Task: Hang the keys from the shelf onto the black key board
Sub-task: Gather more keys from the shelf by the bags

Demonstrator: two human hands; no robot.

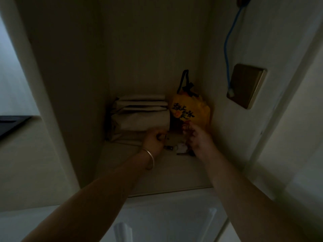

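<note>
Status: early stage — retrieval of keys from the pale recessed shelf (157,173) is in hand, and no hanging step is visible.

The left hand (154,140), with a thin metal bangle (150,158) on its wrist, rests at the front of a stack of folded beige cloth (141,117). Its fingers are curled inward and pressed together around something small and dark; what that item is cannot be told in the dim light.

The right hand (197,137) is raised just in front of an orange plastic bag with black printed characters and a black handle (189,109). Its fingertips are drawn together as if pinching a small object, possibly a key ring, but the frame is too dark to confirm it.

The small dark keys and a pale tag (176,147) lie on the shelf surface between the two hands, just below them. At least part of the set therefore appears to remain on the shelf.

The black key board is not identifiable in the head view. A dark flat edge (12,123) shows at far left, but its nature cannot be told.

On the right wall, a blue cable (227,55) runs down to a brass-coloured wall plate (246,85).

Remaining, as judged: gather the keys, carry them off the shelf, locate the board and hang each one — essentially the whole task.
</note>
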